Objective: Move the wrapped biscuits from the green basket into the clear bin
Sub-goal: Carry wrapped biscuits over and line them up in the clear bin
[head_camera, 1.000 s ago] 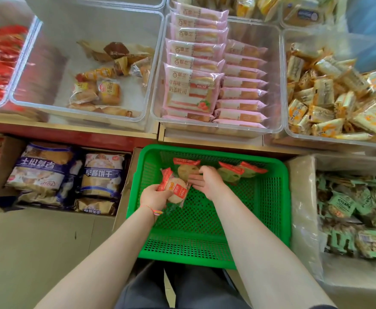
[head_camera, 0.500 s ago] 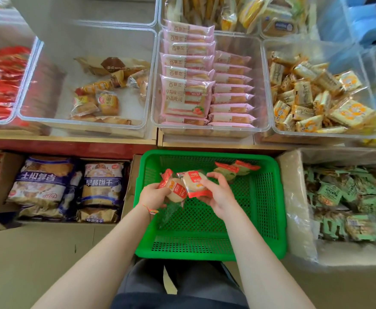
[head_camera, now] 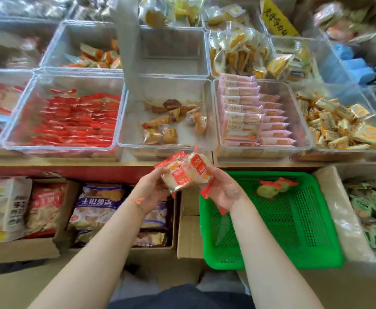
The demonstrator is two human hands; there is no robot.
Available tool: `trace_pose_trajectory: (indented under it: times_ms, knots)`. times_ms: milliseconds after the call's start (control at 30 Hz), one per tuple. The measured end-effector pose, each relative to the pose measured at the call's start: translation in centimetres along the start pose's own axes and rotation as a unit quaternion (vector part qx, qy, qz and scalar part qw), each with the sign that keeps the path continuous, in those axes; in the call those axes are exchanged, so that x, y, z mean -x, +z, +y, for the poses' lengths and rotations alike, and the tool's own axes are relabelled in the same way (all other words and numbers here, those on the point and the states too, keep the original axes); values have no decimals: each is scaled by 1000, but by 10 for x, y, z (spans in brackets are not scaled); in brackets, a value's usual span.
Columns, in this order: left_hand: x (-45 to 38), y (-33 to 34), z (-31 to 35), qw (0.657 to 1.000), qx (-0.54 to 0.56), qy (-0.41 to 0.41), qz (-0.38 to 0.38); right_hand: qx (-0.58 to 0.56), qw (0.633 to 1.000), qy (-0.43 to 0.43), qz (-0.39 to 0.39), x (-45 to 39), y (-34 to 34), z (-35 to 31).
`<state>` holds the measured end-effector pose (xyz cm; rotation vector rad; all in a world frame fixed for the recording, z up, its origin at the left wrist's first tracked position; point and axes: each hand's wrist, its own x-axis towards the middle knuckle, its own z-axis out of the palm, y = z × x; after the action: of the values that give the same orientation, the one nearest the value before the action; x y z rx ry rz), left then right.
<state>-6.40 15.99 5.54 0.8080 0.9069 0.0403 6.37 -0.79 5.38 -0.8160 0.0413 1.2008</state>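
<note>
left hand fingers curled round wrapped biscuits | right hand cups them (red-and-clear wrappers) | held beyond green basket left rim

Red-wrapped biscuits aloft; two in green basket.

I have one view only, from the head camera: it looks forward and steeply down over both forearms, close above the green basket and facing the shelf of bins.

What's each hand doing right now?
Left hand: holding the biscuits from the left.
Right hand: holding the same biscuits from the right, above the basket.
</note>
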Motion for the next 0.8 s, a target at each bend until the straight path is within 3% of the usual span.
trace_pose_trajectory:
  times_ms: [200, 333, 567, 667, 800]
  knots:
    - [19, -167, 111, 999, -30, 21, -5, 19, 1000, 0, -18, -78, 150, 81]
    - [22, -248, 171, 994, -86, 58, 16, 49, 996, 31, 67, -118, 228, 131]
    - [20, -274, 209, 982, -164, 42, -80, 145, 983, 37, 102, -140, 277, 145]
    - [4, -274, 221, 989, -129, 45, -62, 163, 978, 23, 128, -154, 286, 140]
    - [-24, -285, 255, 987, -137, 76, 34, 143, 974, 4, 175, -184, 293, 125]
